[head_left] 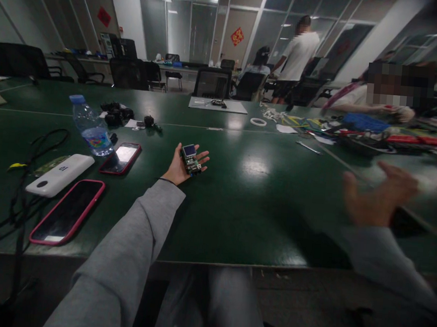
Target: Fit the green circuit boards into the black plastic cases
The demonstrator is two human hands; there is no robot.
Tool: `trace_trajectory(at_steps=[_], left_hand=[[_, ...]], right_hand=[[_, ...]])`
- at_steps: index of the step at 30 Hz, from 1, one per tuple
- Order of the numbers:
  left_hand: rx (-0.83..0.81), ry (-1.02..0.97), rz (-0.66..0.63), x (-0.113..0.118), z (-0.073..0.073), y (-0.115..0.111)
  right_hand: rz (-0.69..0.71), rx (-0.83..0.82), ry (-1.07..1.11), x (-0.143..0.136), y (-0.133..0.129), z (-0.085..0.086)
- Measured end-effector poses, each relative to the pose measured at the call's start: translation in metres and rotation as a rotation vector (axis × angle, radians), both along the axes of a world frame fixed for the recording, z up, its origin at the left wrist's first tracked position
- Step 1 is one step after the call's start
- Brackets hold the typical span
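On the upturned palm of my left hand (177, 168) rests a small green circuit board (192, 164) with a little dark screen. The fingers of that hand stretch out beside and behind the board, and the thumb lies along its left edge. My right hand (380, 196) is raised over the right side of the green table (229, 225), blurred by motion. Its thumb stands apart from the fingers, and I see nothing in it.
Left of my left arm lie two red-cased phones (67, 213) (121, 158), a white power bank (60, 175), black cables (24, 203) and a water bottle (92, 128). Cables and tools (365, 129) crowd the right, near a seated person. A wrench (308, 147) lies closer.
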State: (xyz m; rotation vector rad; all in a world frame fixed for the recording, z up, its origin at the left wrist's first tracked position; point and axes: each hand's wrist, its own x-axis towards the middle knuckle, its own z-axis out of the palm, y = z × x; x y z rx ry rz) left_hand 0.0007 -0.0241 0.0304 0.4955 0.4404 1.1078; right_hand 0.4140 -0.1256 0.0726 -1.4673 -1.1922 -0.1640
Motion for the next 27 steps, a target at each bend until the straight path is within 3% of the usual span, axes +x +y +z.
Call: trace_trajectory(at_steps=[2, 6, 9, 13, 18, 23, 27], left_hand=[[0.000, -0.002, 0.005, -0.001, -0.001, -0.001], [0.018, -0.017, -0.010, -0.002, -0.004, -0.002], [0.025, -0.025, -0.044, -0.001, 0.001, -0.004], [0.027, -0.043, -0.018, 0.006, 0.020, -0.011], [0.039, -0.045, -0.096, 0.014, 0.039, -0.020], [0.089, -0.030, -0.138, 0.023, 0.039, -0.024], [0.098, 0.014, -0.187, 0.030, 0.034, -0.027]], right_hand=[[0.167, 0.106, -0.285, -0.071, 0.008, -0.010], [0.755, -0.031, -0.591, -0.226, 0.008, -0.040], [0.863, -0.106, -0.594, -0.281, 0.015, -0.050], [0.798, -0.111, -0.405, -0.272, 0.041, -0.049], [0.780, -0.074, -0.173, -0.250, 0.060, -0.049], [0.752, -0.101, 0.016, -0.244, 0.078, -0.064], [0.644, -0.169, 0.139, -0.236, 0.093, -0.074]])
